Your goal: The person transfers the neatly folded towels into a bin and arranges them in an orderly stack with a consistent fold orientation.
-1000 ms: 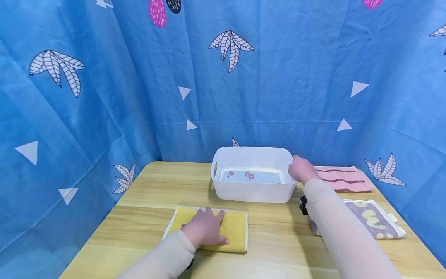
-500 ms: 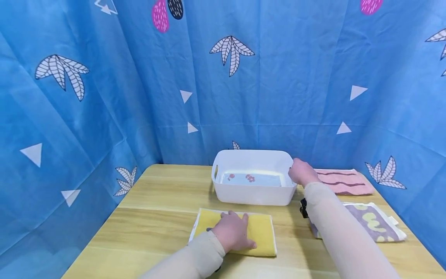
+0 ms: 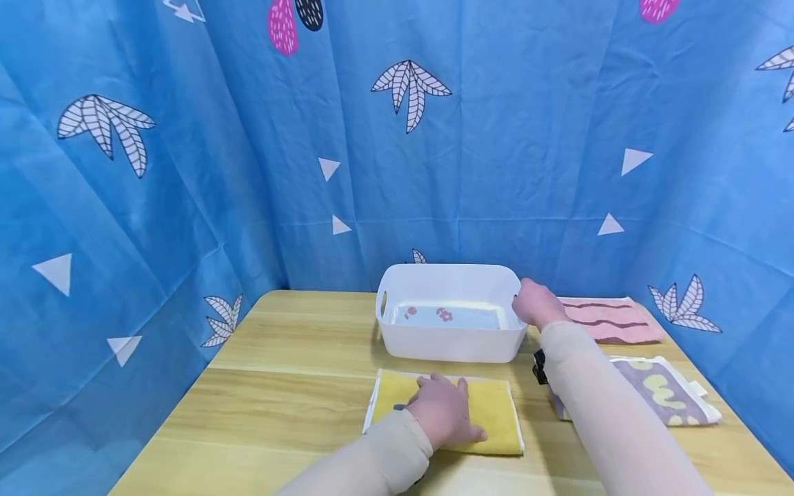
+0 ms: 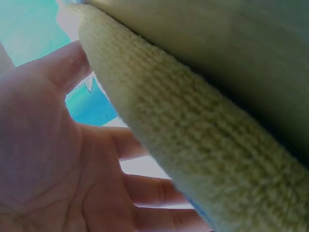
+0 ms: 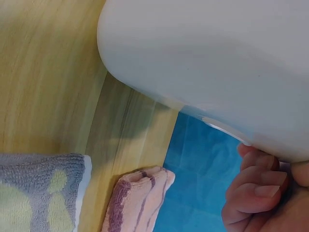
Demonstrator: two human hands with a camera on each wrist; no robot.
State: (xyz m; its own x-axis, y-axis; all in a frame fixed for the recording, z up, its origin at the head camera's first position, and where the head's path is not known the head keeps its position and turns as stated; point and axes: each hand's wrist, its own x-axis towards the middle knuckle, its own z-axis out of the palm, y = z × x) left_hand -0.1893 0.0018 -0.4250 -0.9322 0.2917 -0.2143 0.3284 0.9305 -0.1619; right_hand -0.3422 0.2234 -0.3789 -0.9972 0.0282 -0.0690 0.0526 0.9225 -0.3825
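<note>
A folded yellow towel (image 3: 499, 417) with white edging lies flat at the front middle of the table. My left hand (image 3: 442, 413) rests on it with fingers spread. In the left wrist view, the towel's thick edge (image 4: 183, 125) runs along the fingertips, the palm (image 4: 43, 159) beside it. Beyond the towel stands a white plastic basket (image 3: 453, 344) with cut-out handles. My right hand (image 3: 536, 303) grips its right end at the handle; the right wrist view shows curled fingers (image 5: 256, 188) at the rim. A pale piece with pink flower marks (image 3: 443, 315) shows in the basket's bottom.
A folded pink striped towel (image 3: 614, 320) lies right of the basket. Nearer, a folded purple and yellow-green towel (image 3: 664, 393) is partly hidden by my right arm. A blue patterned curtain (image 3: 521, 158) encloses the wooden table (image 3: 273, 393) at the back and sides.
My left hand and the yellow towel have slid together to the right, to just in front of the basket. The right hand has stayed at the basket's handle.
</note>
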